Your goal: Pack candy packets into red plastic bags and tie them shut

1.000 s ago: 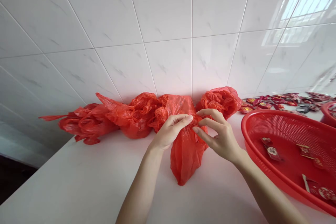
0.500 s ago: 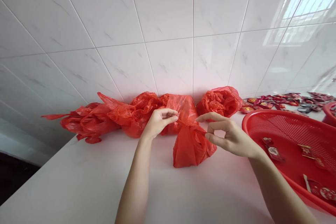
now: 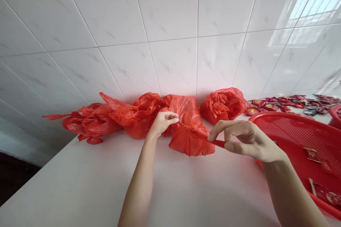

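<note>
A red plastic bag [image 3: 190, 143], bunched and twisted near its top, lies on the white table between my hands. My left hand [image 3: 163, 123] pinches a thin end of it on the left side. Out to the right, my right hand [image 3: 246, 138] grips a stretched red strip of the same bag between thumb and fingers, pulling it taut. Right behind, another red plastic bag [image 3: 186, 108] leans against the wall. What the bag contains is hidden.
More red plastic bags [image 3: 90, 122] stand along the tiled wall to the left, and one [image 3: 223, 104] at back right. A red perforated basket [image 3: 285, 124] with a few wrapped packets is on the right. Several small red packets [image 3: 290, 103] lie behind it.
My right hand has moved right, drawing the strip out from the bag. The bag has tightened and flattened, its lower edge lifting. My left hand has barely moved.
</note>
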### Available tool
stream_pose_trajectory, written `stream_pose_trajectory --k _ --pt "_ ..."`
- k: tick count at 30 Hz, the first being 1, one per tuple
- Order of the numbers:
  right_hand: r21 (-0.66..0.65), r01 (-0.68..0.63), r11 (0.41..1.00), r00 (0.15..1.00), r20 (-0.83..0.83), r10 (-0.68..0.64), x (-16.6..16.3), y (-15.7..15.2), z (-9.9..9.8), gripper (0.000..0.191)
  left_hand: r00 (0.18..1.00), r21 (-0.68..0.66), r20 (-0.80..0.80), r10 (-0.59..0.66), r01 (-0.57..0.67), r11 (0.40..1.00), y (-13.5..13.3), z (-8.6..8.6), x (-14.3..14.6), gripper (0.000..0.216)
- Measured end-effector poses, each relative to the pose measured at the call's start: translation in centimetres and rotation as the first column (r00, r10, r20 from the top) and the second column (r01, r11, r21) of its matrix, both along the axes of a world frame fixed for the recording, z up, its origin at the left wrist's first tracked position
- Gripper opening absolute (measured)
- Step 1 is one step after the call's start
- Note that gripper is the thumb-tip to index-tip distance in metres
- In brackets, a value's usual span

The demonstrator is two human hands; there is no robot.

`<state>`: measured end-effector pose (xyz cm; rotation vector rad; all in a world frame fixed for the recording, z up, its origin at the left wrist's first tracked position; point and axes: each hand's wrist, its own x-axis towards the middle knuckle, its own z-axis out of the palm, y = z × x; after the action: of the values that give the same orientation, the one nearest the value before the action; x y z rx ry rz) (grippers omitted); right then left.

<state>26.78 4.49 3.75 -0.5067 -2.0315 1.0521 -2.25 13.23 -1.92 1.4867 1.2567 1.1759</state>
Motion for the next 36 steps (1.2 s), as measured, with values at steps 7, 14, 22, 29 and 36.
stream_pose_trajectory --k 7,14,22,29,36 --pt "-0.166 0.098 0.981 0.978 -0.167 -0.126 -0.9 0.5 -0.9 0.023 0.993 0.203 0.12 0.02 -0.044 0.978 -2.0 2.2 0.7 0.034" --pt "-0.135 0.253 0.958 0.94 -0.202 -0.276 -3.0 0.3 -1.9 0.027 0.971 0.455 -0.11 -0.212 0.239 0.858 -7.2 4.9 4.6 0.012" --pt "-0.194 0.153 0.969 0.916 -0.34 -0.213 -3.4 0.6 -2.3 0.023 0.984 0.499 -0.118 -0.134 0.175 0.849 -8.6 4.4 6.9 0.005" --pt "-0.34 -0.121 0.933 0.992 -0.004 0.127 -4.1 2.0 -4.0 0.051 0.992 0.562 -0.017 -0.123 0.111 0.82 -8.6 4.7 6.6 0.004" --pt "-0.389 -0.034 0.92 0.99 0.116 0.085 -6.0 2.5 -5.6 0.042 0.993 0.593 0.115 0.016 -0.082 0.801 -8.4 5.0 5.7 0.006"
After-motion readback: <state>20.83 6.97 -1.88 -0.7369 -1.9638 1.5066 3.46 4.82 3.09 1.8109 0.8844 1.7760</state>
